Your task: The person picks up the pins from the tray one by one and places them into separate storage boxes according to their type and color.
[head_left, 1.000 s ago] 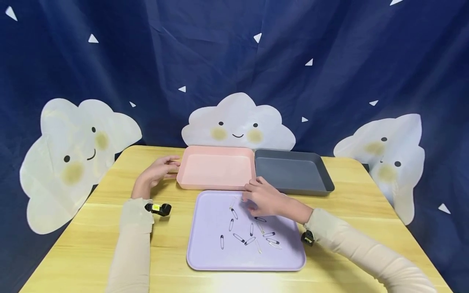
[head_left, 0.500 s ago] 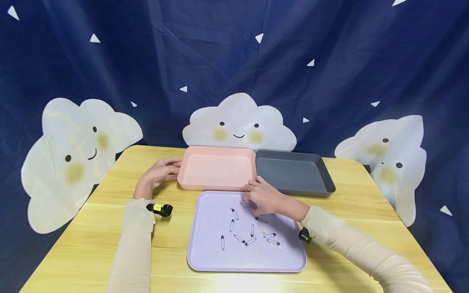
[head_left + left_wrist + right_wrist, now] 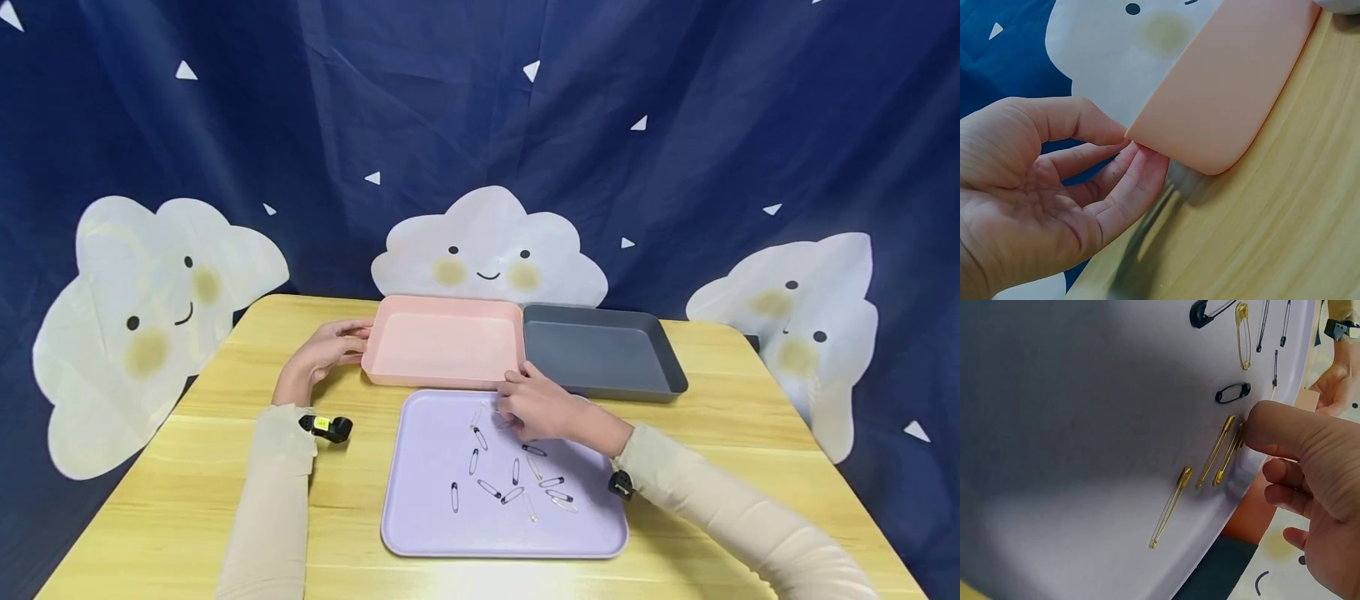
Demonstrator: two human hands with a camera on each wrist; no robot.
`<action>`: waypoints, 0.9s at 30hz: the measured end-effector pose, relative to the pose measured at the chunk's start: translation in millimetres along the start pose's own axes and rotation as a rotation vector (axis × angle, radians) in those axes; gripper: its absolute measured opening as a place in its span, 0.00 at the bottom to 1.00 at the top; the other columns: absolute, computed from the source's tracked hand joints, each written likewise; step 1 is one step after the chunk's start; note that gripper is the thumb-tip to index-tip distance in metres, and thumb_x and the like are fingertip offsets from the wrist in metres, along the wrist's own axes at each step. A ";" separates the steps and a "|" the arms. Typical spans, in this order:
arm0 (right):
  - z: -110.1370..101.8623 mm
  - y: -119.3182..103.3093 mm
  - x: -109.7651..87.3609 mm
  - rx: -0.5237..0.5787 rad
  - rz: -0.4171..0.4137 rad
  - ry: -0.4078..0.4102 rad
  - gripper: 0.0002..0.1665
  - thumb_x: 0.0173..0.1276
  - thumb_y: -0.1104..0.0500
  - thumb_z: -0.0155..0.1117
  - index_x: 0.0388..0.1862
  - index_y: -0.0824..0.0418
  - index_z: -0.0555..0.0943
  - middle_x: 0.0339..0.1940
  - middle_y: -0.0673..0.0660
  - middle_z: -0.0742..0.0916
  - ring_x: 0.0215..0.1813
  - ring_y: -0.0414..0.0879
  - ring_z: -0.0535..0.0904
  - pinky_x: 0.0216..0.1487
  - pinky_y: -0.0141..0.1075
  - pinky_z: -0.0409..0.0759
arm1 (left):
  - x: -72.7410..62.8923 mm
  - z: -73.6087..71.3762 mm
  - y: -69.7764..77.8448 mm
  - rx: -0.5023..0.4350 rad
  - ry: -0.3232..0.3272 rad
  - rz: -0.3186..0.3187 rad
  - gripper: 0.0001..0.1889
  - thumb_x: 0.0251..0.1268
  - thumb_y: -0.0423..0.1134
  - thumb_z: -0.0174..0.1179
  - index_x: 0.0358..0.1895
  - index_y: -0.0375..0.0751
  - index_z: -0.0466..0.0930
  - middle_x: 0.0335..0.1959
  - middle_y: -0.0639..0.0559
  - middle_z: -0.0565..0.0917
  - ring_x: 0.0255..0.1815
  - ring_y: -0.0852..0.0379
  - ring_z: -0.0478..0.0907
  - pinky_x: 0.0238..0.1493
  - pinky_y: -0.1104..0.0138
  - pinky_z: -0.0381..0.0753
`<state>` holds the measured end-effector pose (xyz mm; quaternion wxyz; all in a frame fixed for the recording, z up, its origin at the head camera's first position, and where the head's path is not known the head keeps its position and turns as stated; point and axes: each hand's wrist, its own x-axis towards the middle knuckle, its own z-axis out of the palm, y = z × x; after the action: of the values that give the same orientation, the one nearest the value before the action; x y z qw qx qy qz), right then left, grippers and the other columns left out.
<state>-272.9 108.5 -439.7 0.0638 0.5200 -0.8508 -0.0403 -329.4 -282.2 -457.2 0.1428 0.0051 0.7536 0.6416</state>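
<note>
My left hand point(image 3: 322, 352) is at the left end of the pink tray point(image 3: 450, 337). In the left wrist view its bent fingertips rest against the outside of the tray's end, one at the rim corner. My right hand point(image 3: 542, 406) is low over the far part of a lilac tray point(image 3: 427, 525). In the right wrist view thumb and forefinger pinch the end of a gold safety pin point(image 3: 1227, 464), the thumb covering its tip. Beside it lie two more gold safety pins, the nearer one point(image 3: 1170, 507) apart. Several black safety pins point(image 3: 454, 497) are scattered across the lilac tray.
A dark grey tray point(image 3: 600, 350) stands against the pink tray's right side, at the back of the wooden table point(image 3: 337, 517). Both border the lilac tray's far edge. Behind the table hangs a navy curtain point(image 3: 465, 100) with cloud faces.
My left hand has moved slightly right, up to the end of the pink tray. The right hand stays almost in place, its wrist a little lower and further left. The pins lie as before.
</note>
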 end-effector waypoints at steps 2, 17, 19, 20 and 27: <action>-0.3 -0.4 -0.8 0.000 -0.008 0.017 0.16 0.48 0.60 0.76 0.20 0.49 0.74 0.28 0.44 0.74 0.37 0.42 0.65 0.46 0.39 0.58 | 1.5 -0.2 0.4 0.000 -0.004 0.004 0.32 0.71 0.26 0.53 0.78 0.29 0.58 0.73 0.31 0.65 0.49 0.66 0.79 0.48 0.73 0.83; -2.7 0.8 1.0 0.091 0.025 0.004 0.14 0.45 0.63 0.74 0.18 0.49 0.76 0.27 0.43 0.76 0.38 0.43 0.67 0.48 0.41 0.60 | -1.1 -1.1 -0.1 -0.019 -0.003 -0.007 0.31 0.73 0.26 0.53 0.78 0.32 0.59 0.73 0.33 0.66 0.48 0.68 0.80 0.49 0.74 0.83; -2.6 1.5 1.3 0.103 0.031 0.002 0.13 0.45 0.63 0.74 0.18 0.49 0.77 0.26 0.43 0.76 0.38 0.43 0.66 0.48 0.41 0.60 | -1.4 -1.4 -0.3 -0.019 0.002 -0.005 0.32 0.73 0.26 0.53 0.78 0.32 0.59 0.73 0.32 0.66 0.49 0.67 0.80 0.48 0.74 0.83; -2.4 1.8 1.5 0.103 0.032 0.002 0.13 0.45 0.62 0.74 0.18 0.49 0.77 0.26 0.43 0.76 0.38 0.43 0.66 0.48 0.41 0.60 | -1.2 -1.4 -0.4 -0.018 0.003 -0.005 0.31 0.73 0.26 0.53 0.78 0.32 0.59 0.73 0.32 0.66 0.49 0.67 0.80 0.48 0.74 0.83; -1.2 1.3 0.9 0.090 0.031 0.019 0.13 0.44 0.61 0.74 0.18 0.49 0.77 0.27 0.42 0.76 0.39 0.43 0.67 0.49 0.41 0.61 | -1.5 -0.9 -0.5 -0.022 -0.002 0.003 0.32 0.73 0.26 0.53 0.78 0.31 0.58 0.73 0.33 0.66 0.50 0.66 0.79 0.49 0.73 0.83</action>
<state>-274.2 108.3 -438.2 0.0489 0.5097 -0.8590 0.0038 -328.1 -283.4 -457.2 0.1427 0.0051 0.7463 0.6501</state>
